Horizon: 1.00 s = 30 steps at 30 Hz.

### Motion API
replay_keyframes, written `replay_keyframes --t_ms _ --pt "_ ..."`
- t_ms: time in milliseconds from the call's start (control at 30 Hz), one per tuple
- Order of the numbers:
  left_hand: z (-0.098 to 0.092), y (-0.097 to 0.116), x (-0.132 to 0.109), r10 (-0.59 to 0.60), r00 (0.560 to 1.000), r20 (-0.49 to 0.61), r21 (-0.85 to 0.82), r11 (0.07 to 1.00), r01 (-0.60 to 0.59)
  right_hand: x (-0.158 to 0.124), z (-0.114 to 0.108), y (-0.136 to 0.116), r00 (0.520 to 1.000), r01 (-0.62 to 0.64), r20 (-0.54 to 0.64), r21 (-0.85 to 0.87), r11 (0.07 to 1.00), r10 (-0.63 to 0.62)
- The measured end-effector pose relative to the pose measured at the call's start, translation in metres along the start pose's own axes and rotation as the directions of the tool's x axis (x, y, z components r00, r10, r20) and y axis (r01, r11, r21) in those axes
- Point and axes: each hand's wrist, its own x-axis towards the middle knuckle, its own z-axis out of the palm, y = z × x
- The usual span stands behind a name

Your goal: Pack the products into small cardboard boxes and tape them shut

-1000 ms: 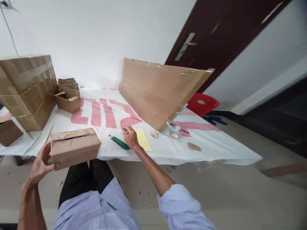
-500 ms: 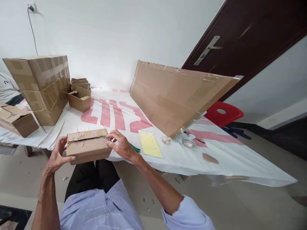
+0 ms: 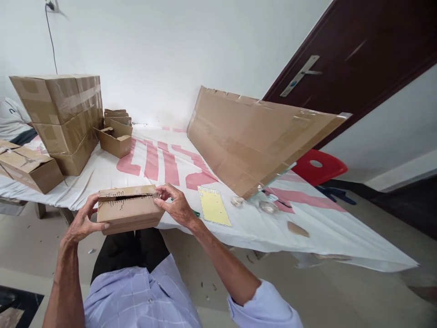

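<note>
A small brown cardboard box point(image 3: 131, 214) lies at the near edge of the table, in front of my body. Its top flaps meet at a torn, ragged seam that gapes open in a dark slit. My left hand point(image 3: 83, 221) grips the box's left end, with the thumb along the front face and the fingers behind. At the right end, my right hand point(image 3: 175, 205) pinches the top corner near the seam. Just right of that hand lies a yellow sheet point(image 3: 214, 206), and part of a green item point(image 3: 195, 213) shows beside it.
Taped cartons point(image 3: 68, 123) are stacked at the left, with an open small box point(image 3: 115, 139) beside them and another box point(image 3: 37, 168) nearer. A large cardboard sheet point(image 3: 256, 136) leans across the table. Tape rolls point(image 3: 268, 206) lie right; a red chair point(image 3: 319, 165) stands beyond.
The slit along the box's top gapes wider, and the box's front face is turned more toward me. Both hands keep their places on it. The view has shifted slightly.
</note>
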Motion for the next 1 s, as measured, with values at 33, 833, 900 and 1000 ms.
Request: replay_keyframes --t_ms 33,833,900,1000 --pt "0.000 0.001 0.000 0.003 1.000 -0.002 0.002 1.000 -0.003 0.002 0.000 0.000 1.000 0.002 0.002 0.002 1.000 -0.002" --pt "0.000 0.001 -0.001 0.010 0.997 0.082 0.006 1.000 -0.010 0.006 -0.014 0.017 1.000 0.006 0.008 -0.150 0.989 -0.005" --pt "0.000 0.001 -0.001 0.009 0.997 0.081 -0.002 1.000 -0.009 0.001 -0.025 0.035 0.999 -0.039 -0.044 -0.230 0.972 0.030" --pt "0.000 0.001 -0.001 0.007 0.997 0.073 -0.016 1.000 -0.005 -0.011 -0.046 0.065 0.988 -0.152 -0.066 -0.457 0.876 0.137"
